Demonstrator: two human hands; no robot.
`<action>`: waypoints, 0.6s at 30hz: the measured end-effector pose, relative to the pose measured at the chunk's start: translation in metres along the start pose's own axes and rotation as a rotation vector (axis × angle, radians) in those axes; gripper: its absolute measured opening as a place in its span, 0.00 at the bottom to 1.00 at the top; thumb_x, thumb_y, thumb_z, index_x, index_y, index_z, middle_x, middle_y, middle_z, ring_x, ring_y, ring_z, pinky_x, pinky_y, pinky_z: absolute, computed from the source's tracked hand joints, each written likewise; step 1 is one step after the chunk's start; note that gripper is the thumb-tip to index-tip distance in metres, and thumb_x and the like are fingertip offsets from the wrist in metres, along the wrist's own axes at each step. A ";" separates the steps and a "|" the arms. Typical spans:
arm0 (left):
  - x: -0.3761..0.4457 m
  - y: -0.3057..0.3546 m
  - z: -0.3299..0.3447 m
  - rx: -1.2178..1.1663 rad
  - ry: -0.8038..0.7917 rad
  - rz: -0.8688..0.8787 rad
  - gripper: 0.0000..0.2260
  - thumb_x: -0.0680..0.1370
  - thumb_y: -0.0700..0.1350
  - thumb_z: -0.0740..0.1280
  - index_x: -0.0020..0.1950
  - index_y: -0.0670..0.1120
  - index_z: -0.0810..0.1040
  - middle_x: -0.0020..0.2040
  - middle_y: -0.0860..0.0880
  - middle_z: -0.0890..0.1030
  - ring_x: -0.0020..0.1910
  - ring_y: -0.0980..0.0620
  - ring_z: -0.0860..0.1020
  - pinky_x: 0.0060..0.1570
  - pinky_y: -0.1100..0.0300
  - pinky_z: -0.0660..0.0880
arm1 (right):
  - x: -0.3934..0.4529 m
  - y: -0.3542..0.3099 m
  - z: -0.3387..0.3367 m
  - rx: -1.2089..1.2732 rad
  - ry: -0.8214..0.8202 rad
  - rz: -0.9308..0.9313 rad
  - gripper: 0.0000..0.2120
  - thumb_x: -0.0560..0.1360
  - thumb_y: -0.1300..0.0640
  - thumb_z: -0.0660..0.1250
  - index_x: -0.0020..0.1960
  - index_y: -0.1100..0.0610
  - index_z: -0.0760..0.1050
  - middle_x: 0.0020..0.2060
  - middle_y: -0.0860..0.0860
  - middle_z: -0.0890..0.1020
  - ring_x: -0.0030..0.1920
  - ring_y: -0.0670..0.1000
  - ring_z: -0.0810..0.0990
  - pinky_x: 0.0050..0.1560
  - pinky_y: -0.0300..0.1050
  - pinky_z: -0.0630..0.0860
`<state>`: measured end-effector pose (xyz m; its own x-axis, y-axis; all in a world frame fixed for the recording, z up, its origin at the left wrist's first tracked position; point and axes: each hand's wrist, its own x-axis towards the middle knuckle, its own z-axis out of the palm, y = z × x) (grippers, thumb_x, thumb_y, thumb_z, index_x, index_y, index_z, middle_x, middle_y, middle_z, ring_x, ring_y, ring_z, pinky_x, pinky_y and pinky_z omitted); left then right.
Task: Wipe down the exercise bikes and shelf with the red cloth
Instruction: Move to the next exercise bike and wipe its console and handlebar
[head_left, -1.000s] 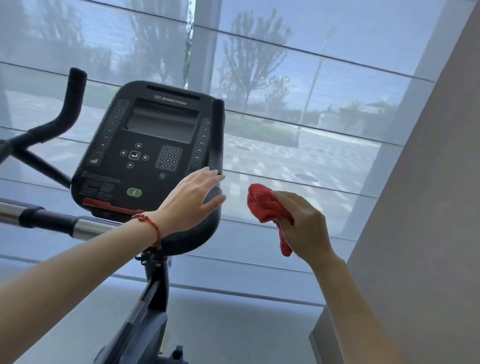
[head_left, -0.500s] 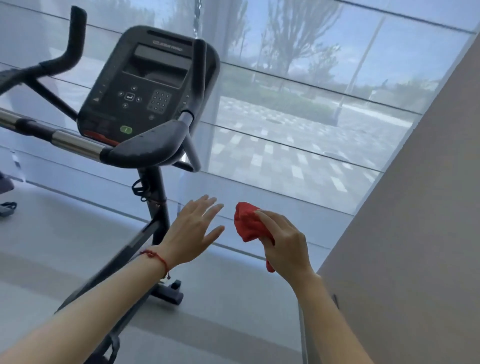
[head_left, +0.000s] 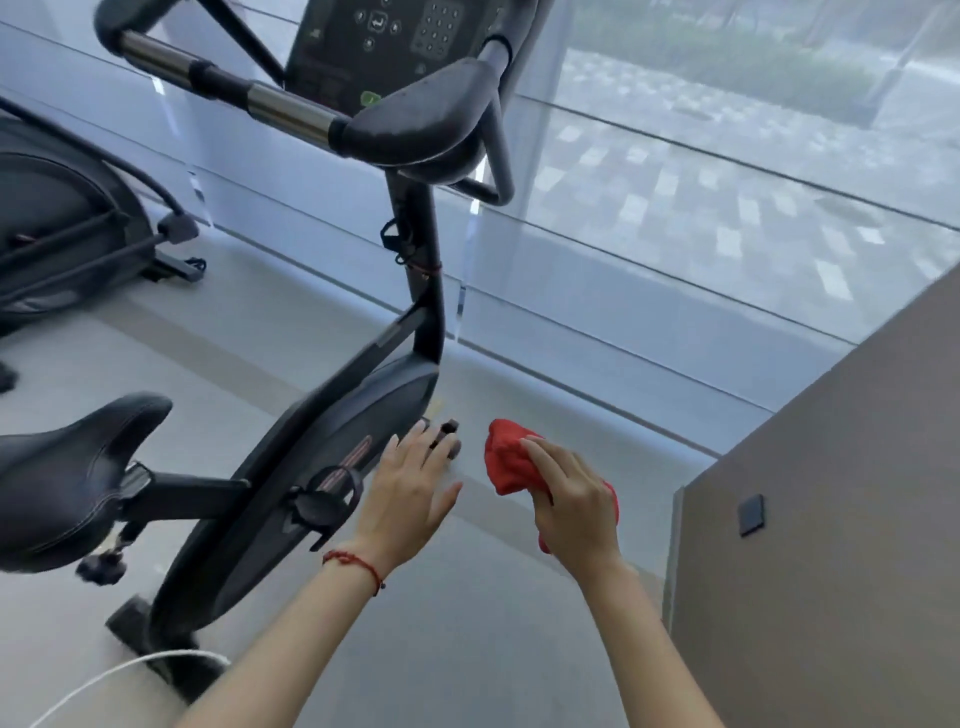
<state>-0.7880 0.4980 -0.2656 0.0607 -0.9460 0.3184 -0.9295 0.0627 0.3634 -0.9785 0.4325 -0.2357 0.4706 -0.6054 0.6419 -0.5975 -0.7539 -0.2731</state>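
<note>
1. Red cloth (head_left: 511, 457) sits bunched in the right hand (head_left: 574, 506), fingers closed around it, at 5 o'clock.
2. Left hand (head_left: 408, 496) is empty, fingers spread.
3. View has dropped from the console to the exercise bike (head_left: 332, 441) body (likely the next surface to wipe).

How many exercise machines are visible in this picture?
2. One exercise bike stands before the hands, centre-left. A second machine sits at the left edge, partly cut off; others may be out of view.

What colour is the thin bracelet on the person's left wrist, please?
Red, seen in the head view: the bracelet on the left hand.
</note>
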 end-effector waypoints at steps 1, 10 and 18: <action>-0.015 -0.007 0.003 -0.005 -0.025 -0.038 0.23 0.79 0.56 0.49 0.65 0.41 0.67 0.62 0.39 0.74 0.65 0.41 0.66 0.62 0.41 0.64 | -0.010 -0.006 0.007 0.020 -0.020 0.009 0.14 0.71 0.60 0.63 0.54 0.60 0.80 0.49 0.54 0.83 0.45 0.55 0.82 0.38 0.44 0.78; -0.126 -0.058 0.001 0.030 -0.124 -0.310 0.25 0.80 0.57 0.42 0.66 0.42 0.63 0.62 0.39 0.74 0.65 0.42 0.65 0.64 0.46 0.58 | -0.057 -0.069 0.065 0.163 -0.218 -0.073 0.15 0.68 0.64 0.68 0.55 0.58 0.77 0.49 0.54 0.83 0.46 0.55 0.82 0.40 0.44 0.78; -0.197 -0.085 -0.026 0.056 -0.081 -0.539 0.25 0.80 0.57 0.41 0.65 0.42 0.64 0.61 0.38 0.74 0.64 0.42 0.65 0.63 0.47 0.57 | -0.062 -0.128 0.106 0.329 -0.359 -0.221 0.14 0.69 0.66 0.66 0.54 0.60 0.79 0.49 0.53 0.83 0.47 0.55 0.81 0.40 0.46 0.79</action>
<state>-0.7114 0.6869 -0.3367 0.5073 -0.8612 0.0309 -0.7929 -0.4524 0.4082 -0.8624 0.5395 -0.3159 0.7893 -0.4286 0.4396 -0.2509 -0.8787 -0.4062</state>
